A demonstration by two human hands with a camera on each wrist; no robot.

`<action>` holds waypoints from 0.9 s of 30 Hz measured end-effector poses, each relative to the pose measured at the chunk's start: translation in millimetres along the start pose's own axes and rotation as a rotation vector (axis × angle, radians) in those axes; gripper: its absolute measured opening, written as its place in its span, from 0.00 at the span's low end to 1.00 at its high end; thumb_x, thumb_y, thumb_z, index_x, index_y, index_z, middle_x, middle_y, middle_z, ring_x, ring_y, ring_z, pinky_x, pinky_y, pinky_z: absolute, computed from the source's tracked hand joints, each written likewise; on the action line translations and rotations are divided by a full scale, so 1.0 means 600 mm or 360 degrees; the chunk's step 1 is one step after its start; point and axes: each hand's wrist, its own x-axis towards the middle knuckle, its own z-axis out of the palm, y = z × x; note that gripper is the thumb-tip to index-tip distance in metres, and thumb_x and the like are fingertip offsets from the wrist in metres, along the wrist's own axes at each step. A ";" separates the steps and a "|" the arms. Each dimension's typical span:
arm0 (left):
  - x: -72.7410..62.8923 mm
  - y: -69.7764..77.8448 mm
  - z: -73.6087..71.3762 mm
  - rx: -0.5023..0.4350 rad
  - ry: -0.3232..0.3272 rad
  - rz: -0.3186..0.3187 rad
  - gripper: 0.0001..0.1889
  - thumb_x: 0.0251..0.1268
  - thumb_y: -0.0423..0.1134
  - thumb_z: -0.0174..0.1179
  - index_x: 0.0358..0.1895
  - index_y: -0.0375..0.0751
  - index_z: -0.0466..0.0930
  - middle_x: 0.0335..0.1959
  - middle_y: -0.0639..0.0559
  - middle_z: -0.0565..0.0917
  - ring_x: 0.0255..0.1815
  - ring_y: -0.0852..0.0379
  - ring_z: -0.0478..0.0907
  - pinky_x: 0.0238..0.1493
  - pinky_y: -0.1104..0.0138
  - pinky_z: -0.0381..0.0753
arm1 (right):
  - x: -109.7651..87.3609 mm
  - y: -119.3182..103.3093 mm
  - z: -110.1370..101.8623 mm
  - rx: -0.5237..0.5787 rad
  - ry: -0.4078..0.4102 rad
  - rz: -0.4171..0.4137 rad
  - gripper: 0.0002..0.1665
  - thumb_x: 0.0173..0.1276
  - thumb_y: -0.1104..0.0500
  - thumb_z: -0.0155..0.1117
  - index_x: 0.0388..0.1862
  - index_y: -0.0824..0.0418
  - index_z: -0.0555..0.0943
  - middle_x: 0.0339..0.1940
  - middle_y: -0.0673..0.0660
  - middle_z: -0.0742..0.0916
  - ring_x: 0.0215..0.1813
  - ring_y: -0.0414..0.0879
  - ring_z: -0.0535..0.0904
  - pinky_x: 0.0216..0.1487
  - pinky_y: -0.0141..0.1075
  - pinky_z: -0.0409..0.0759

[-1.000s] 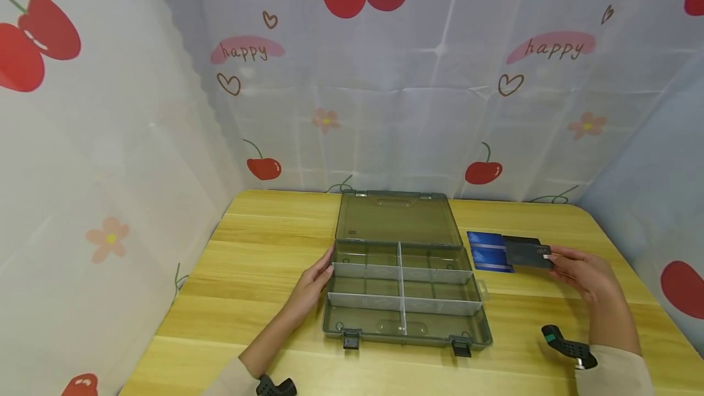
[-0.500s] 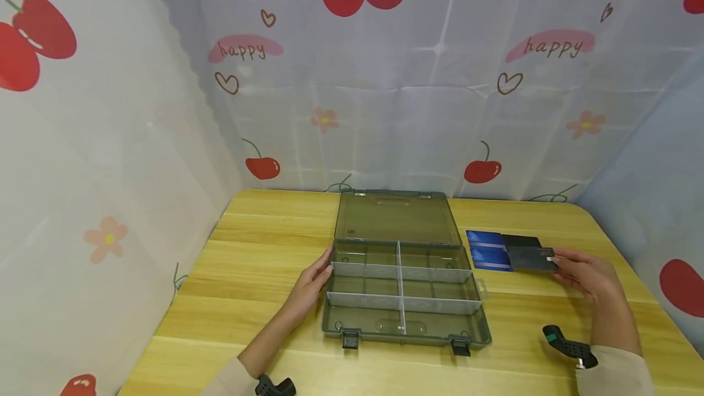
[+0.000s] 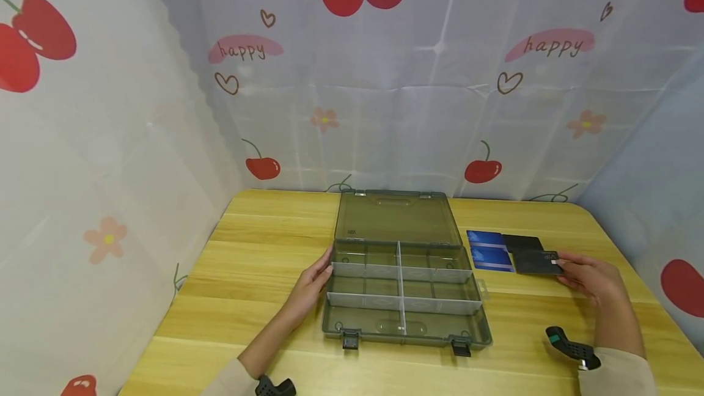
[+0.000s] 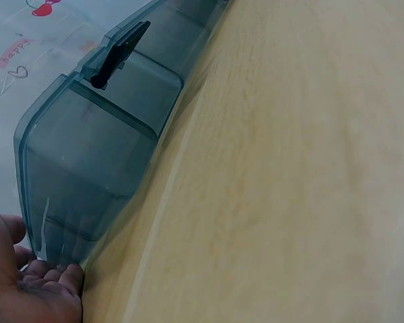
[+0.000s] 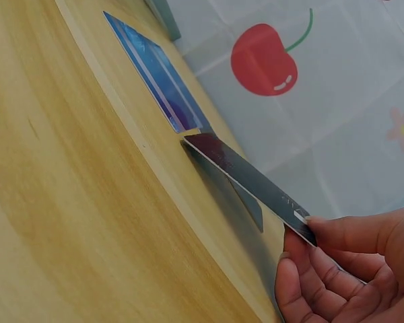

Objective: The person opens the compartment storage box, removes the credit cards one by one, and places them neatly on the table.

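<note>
A clear grey-green plastic compartment box [image 3: 405, 341] lies with its lid [image 3: 397, 217] laid back and its dividers showing. At its left side my left hand [image 3: 305, 292] holds the wall, with curled fingers [image 4: 50, 274] low against the corner in the left wrist view. My right hand [image 3: 595, 280] pinches a black VIP card [image 3: 533, 263] by its right end between thumb and fingers. The card slants in the right wrist view, held end raised and far edge close over the table. Behind it lies another black card [image 3: 524, 242], beside two blue cards [image 3: 485, 238].
The wooden table [image 3: 264, 231] carries everything. Two black latches [image 3: 350, 340] stick out from the box's front edge, and a hanging tab [image 3: 483, 289] juts from its right side. A cherry-print curtain [image 3: 385, 109] surrounds the back and sides.
My right hand has drawn the black VIP card slightly right and nearer to me, uncovering more of the black card behind it. My left hand stays at the box.
</note>
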 end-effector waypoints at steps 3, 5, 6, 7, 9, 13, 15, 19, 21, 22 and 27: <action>-0.001 0.001 0.001 0.0002 0.0001 0.0001 0.29 0.84 0.43 0.46 0.81 0.44 0.53 0.82 0.50 0.51 0.82 0.48 0.46 0.79 0.55 0.52 | -0.002 0.000 -0.001 0.0015 -0.0015 0.0016 0.21 0.72 0.67 0.64 0.27 0.43 0.91 0.29 0.39 0.87 0.30 0.37 0.86 0.35 0.31 0.88; -0.001 0.002 0.001 0.0007 0.0002 -0.0002 0.29 0.84 0.43 0.46 0.81 0.44 0.53 0.82 0.50 0.51 0.82 0.49 0.46 0.79 0.55 0.52 | -0.002 0.001 -0.001 0.0030 -0.0020 0.0029 0.20 0.72 0.67 0.64 0.27 0.44 0.91 0.29 0.39 0.87 0.31 0.37 0.86 0.35 0.31 0.88; -0.001 0.001 0.001 0.0008 0.0002 -0.0003 0.29 0.84 0.43 0.46 0.81 0.44 0.53 0.82 0.51 0.51 0.82 0.49 0.46 0.79 0.55 0.52 | -0.002 0.001 -0.001 0.0030 -0.0021 0.0031 0.20 0.72 0.67 0.64 0.27 0.44 0.91 0.29 0.39 0.87 0.31 0.37 0.86 0.35 0.31 0.88; -0.001 0.001 0.001 0.0009 0.0003 -0.0005 0.29 0.84 0.43 0.46 0.81 0.45 0.53 0.82 0.51 0.52 0.82 0.49 0.46 0.79 0.55 0.52 | -0.002 0.001 -0.001 0.0029 -0.0020 0.0035 0.21 0.72 0.67 0.64 0.27 0.44 0.91 0.29 0.39 0.87 0.31 0.37 0.86 0.35 0.32 0.88; -0.001 0.000 0.001 0.0008 0.0004 -0.0006 0.29 0.84 0.43 0.47 0.81 0.45 0.53 0.82 0.51 0.52 0.82 0.49 0.47 0.79 0.55 0.52 | -0.001 0.002 -0.001 0.0012 -0.0013 0.0040 0.21 0.72 0.67 0.63 0.27 0.43 0.91 0.28 0.38 0.87 0.31 0.37 0.86 0.35 0.32 0.88; -0.002 0.000 0.001 0.0010 0.0016 -0.0006 0.29 0.84 0.43 0.47 0.81 0.44 0.53 0.82 0.51 0.52 0.82 0.49 0.47 0.79 0.55 0.52 | -0.001 0.001 -0.001 -0.0041 0.0010 0.0047 0.22 0.73 0.66 0.62 0.26 0.42 0.90 0.28 0.37 0.86 0.29 0.38 0.86 0.34 0.33 0.88; -0.002 -0.001 0.001 0.0013 0.0019 -0.0003 0.29 0.84 0.43 0.47 0.81 0.43 0.53 0.82 0.50 0.52 0.82 0.48 0.47 0.78 0.55 0.52 | -0.001 0.000 -0.001 -0.0096 0.0031 0.0056 0.23 0.74 0.65 0.62 0.25 0.40 0.89 0.28 0.37 0.86 0.29 0.38 0.86 0.32 0.33 0.88; -0.001 -0.001 0.000 0.0015 0.0011 -0.0004 0.30 0.84 0.44 0.47 0.81 0.43 0.53 0.82 0.50 0.51 0.82 0.48 0.46 0.78 0.56 0.52 | 0.001 0.000 -0.003 -0.0182 0.0062 0.0084 0.24 0.75 0.63 0.61 0.24 0.38 0.88 0.26 0.37 0.86 0.28 0.39 0.86 0.31 0.34 0.88; -0.001 -0.001 0.000 0.0013 0.0008 -0.0009 0.30 0.84 0.44 0.46 0.81 0.43 0.52 0.83 0.50 0.51 0.82 0.48 0.46 0.78 0.56 0.51 | 0.001 0.000 -0.004 -0.0201 0.0070 0.0096 0.24 0.75 0.63 0.61 0.24 0.37 0.88 0.26 0.37 0.86 0.28 0.39 0.87 0.31 0.34 0.88; -0.001 -0.001 0.000 0.0011 0.0007 -0.0011 0.29 0.84 0.44 0.46 0.81 0.43 0.52 0.83 0.51 0.51 0.82 0.49 0.46 0.78 0.57 0.52 | 0.001 0.000 -0.005 -0.0207 0.0069 0.0098 0.24 0.75 0.63 0.61 0.24 0.37 0.88 0.26 0.37 0.86 0.28 0.39 0.87 0.31 0.34 0.88; 0.000 0.000 0.001 -0.0007 0.0009 -0.0013 0.29 0.84 0.43 0.46 0.81 0.44 0.53 0.83 0.51 0.51 0.82 0.50 0.47 0.78 0.57 0.52 | 0.001 0.001 -0.006 -0.0233 0.0076 0.0081 0.24 0.76 0.63 0.60 0.24 0.37 0.87 0.26 0.36 0.86 0.29 0.39 0.87 0.32 0.34 0.88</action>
